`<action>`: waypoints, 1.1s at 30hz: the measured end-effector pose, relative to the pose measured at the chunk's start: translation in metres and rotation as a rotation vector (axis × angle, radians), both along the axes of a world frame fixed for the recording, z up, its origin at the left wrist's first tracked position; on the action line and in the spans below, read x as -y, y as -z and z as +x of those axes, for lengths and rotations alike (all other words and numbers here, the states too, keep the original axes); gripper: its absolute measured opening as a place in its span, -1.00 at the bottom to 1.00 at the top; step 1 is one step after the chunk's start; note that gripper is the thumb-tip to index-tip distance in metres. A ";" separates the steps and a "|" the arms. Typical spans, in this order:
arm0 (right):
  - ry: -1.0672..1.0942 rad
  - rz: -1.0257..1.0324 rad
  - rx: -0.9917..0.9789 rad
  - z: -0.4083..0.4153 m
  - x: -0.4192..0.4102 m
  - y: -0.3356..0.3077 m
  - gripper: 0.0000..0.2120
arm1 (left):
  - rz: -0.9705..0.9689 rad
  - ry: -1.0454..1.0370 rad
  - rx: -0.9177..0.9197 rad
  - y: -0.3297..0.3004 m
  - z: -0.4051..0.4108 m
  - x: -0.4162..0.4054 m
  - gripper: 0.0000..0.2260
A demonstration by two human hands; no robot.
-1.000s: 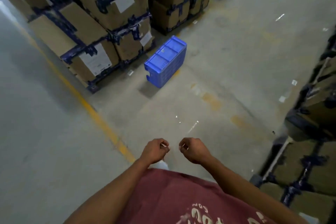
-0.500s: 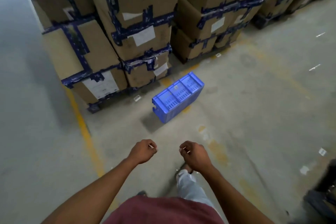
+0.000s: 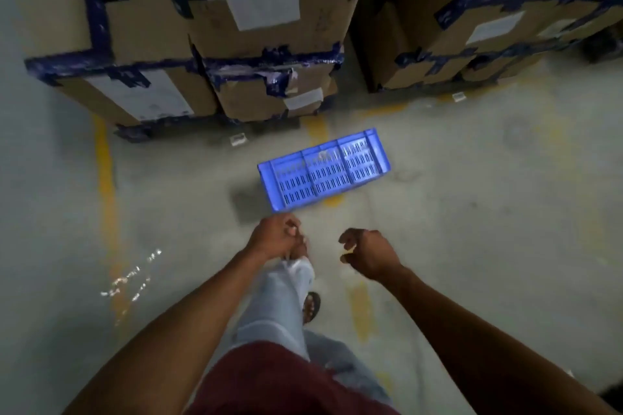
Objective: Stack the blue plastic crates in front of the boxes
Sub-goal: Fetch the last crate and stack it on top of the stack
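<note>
One blue plastic crate (image 3: 323, 169) is observed on the concrete floor (image 3: 488, 212), lying over a faded yellow line (image 3: 317, 128), just in front of the stacked cardboard boxes (image 3: 236, 44) bound with dark blue tape. White labels (image 3: 263, 5) are noted on the boxes; their print is too blurred to be read. Both arms are extended forward and down. The left hand (image 3: 277, 236) is held loosely curled, empty, near the crate's near corner. The right hand (image 3: 369, 254) is held half-open, fingers bent, also empty. A trouser leg (image 3: 279, 300) is seen between the arms.
</note>
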State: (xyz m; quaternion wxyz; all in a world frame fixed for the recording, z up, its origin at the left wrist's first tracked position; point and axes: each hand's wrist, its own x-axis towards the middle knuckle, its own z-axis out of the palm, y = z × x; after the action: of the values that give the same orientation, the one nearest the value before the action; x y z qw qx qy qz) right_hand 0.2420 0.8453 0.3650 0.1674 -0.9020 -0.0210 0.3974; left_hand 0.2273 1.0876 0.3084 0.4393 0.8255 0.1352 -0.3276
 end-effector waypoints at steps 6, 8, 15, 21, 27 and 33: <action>-0.141 -0.017 0.079 0.142 0.026 0.117 -0.48 | 0.088 0.002 -0.032 0.128 0.125 0.048 -0.37; -0.236 -0.026 0.114 0.186 0.028 0.162 -0.43 | 0.164 0.041 0.018 0.169 0.160 0.056 -0.16; -0.571 -0.118 0.239 0.316 0.029 0.294 0.15 | 0.522 0.108 0.099 0.269 0.255 0.077 0.30; -0.665 -0.087 0.291 0.336 0.064 0.354 0.26 | 0.697 0.078 0.125 0.321 0.232 0.093 0.24; -0.661 -0.105 0.420 0.271 0.100 0.344 -0.05 | 0.856 0.061 0.122 0.303 0.170 0.149 0.09; -0.633 -0.136 0.357 0.207 0.138 0.348 -0.44 | 0.836 -0.062 0.231 0.314 0.096 0.194 -0.28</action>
State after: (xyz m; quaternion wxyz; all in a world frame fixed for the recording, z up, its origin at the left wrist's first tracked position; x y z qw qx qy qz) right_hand 0.4494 0.7075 0.0172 -0.0308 -0.9150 -0.3014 0.2665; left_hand 0.3235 0.8931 -0.0058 0.0893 0.9592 0.2308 -0.1368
